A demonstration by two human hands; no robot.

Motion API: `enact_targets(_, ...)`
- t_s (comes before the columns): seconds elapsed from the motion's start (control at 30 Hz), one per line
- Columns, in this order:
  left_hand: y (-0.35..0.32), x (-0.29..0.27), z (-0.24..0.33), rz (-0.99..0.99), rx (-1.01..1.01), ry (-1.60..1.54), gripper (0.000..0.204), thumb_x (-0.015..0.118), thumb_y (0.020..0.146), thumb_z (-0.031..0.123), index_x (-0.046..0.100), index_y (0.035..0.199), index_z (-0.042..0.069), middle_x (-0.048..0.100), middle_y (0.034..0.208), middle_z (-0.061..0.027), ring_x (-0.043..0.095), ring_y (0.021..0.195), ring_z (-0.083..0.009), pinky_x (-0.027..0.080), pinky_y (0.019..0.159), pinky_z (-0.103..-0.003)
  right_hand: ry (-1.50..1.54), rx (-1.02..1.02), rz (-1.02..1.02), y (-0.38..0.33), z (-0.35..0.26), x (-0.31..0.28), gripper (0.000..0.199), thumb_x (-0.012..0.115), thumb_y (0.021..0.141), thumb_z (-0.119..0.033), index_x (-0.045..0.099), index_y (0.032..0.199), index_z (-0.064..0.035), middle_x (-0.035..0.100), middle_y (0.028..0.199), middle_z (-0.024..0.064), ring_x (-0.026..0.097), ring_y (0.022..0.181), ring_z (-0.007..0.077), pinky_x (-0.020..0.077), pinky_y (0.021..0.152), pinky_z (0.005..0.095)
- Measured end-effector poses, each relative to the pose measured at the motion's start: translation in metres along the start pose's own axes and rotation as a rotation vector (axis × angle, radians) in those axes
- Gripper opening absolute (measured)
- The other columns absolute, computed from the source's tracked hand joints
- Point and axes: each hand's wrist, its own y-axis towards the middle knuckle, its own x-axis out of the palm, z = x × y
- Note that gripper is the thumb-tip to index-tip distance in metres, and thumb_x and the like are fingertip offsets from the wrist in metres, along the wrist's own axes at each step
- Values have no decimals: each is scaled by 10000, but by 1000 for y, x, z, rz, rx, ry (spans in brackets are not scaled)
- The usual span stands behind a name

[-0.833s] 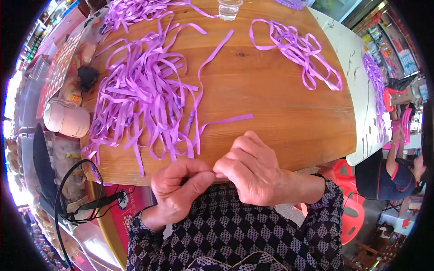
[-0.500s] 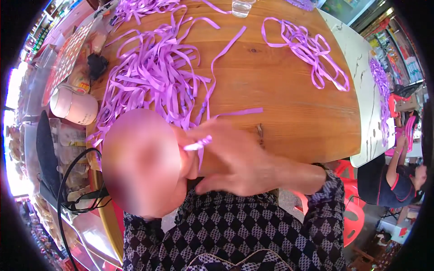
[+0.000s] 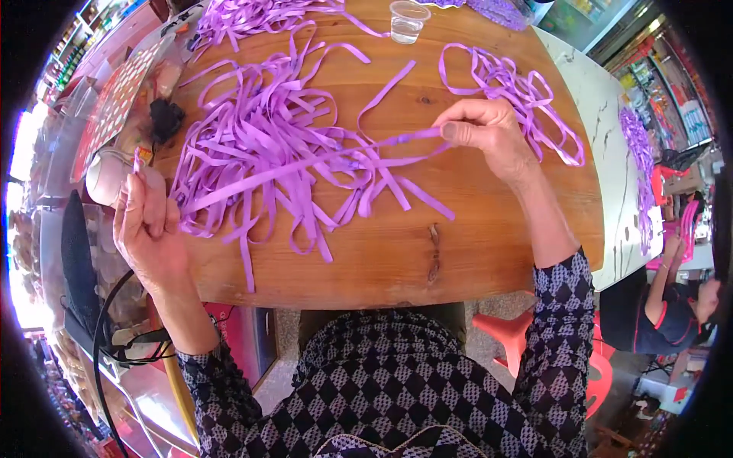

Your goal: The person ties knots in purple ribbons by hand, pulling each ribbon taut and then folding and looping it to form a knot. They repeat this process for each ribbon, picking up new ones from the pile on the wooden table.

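We are now stretching a purple ribbon strip (image 3: 305,162) taut above the wooden table (image 3: 489,229), our hands having parted: the right hand (image 3: 489,133) pinching one end, the left hand (image 3: 145,221) gripping the other, its tip barely visible.

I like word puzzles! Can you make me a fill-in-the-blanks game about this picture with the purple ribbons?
1. Both hands pull one long ribbon strip of the colour ____.
2. The loose ribbon heap lies on a round table made of ____.
3. The clear plastic cup stands at the table's ____ edge.
4. The right hand pinches the strip; the left hand holds its ____ end.

Missing words: purple; wood; far; other
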Motion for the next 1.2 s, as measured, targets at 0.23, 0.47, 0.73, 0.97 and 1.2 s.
enact_targets(0.23,18,-42,-29,121,216,892,193,591,815,82,568,973,-25,541,736,-21,481,588,-115,382,539,-238,-58,90,-25,-20,9,-9,90,650,759,-99,644,774,-11,574,665,-13,488,605,40,383,539,185)
enact_targets(0.47,-38,99,-49,-393,690,1197,556,684,701,136,470,1193,-11,513,1162,-154,472,1088,-299,363,934,-365,-243,-216,-80,-46,-22,61,60,619,736,-59,633,777,-18,603,675,46,515,560,82,386,489,228)
enact_targets(0.73,-71,127,-85,-613,-574,449,324,664,790,223,583,973,-31,569,710,-5,487,668,-56,415,584,-217,-92,-105,-200,-72,-33,51,94,618,753,-26,589,838,-1,588,717,85,572,686,142,443,631,263)
enact_targets(0.97,-66,96,-78,-440,-980,151,156,633,800,163,633,816,8,555,607,-15,384,451,-19,237,419,-154,33,132,128,-100,-15,9,74,658,704,-8,643,774,12,583,681,18,507,611,68,380,541,225)
enact_targets(1.2,-80,117,-83,-370,-922,-60,294,595,767,21,568,1058,-14,633,911,-89,468,547,-24,338,470,-135,-541,-449,213,-116,6,73,191,688,620,-32,605,788,4,542,662,49,483,563,196,362,524,311)
